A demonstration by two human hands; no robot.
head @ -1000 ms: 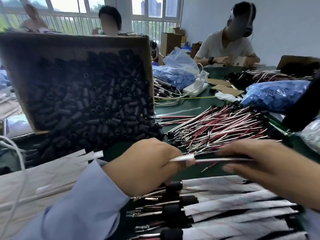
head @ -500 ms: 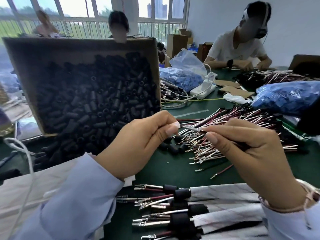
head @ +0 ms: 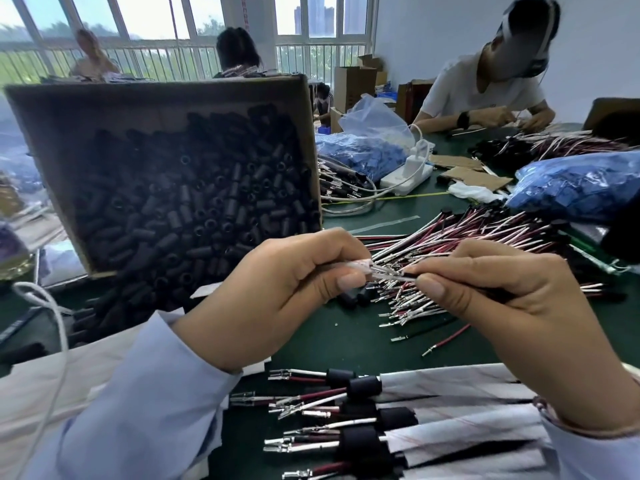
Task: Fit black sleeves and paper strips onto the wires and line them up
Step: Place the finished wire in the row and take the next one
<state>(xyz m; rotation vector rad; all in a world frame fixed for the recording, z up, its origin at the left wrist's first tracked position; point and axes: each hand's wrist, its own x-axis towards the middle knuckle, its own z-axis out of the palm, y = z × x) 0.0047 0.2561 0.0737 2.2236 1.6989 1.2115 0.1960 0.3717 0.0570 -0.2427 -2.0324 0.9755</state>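
I take the tilted cardboard box (head: 156, 91), heaped with black sleeves (head: 194, 209), as my marker. Just in front of its lower right corner my left hand (head: 294, 292) has thumb and forefinger curled tight on a paper strip (head: 356, 264), white with faint red marks; the other fingers are folded under. To the right of that corner my right hand (head: 502, 306) pinches a wire (head: 389, 273) between thumb and forefinger just behind its metal terminals. The terminals point back toward the box and meet the end of the strip; I cannot tell whether they are inside it. Both hands are raised above the green table (head: 346, 337). Right of the box the loose wires (head: 478, 240) lie piled on that table, red, white and black. Nearer me than the box, the finished wires (head: 363, 389) lie in a row, each with a black sleeve and paper, terminals pointing the box's way.
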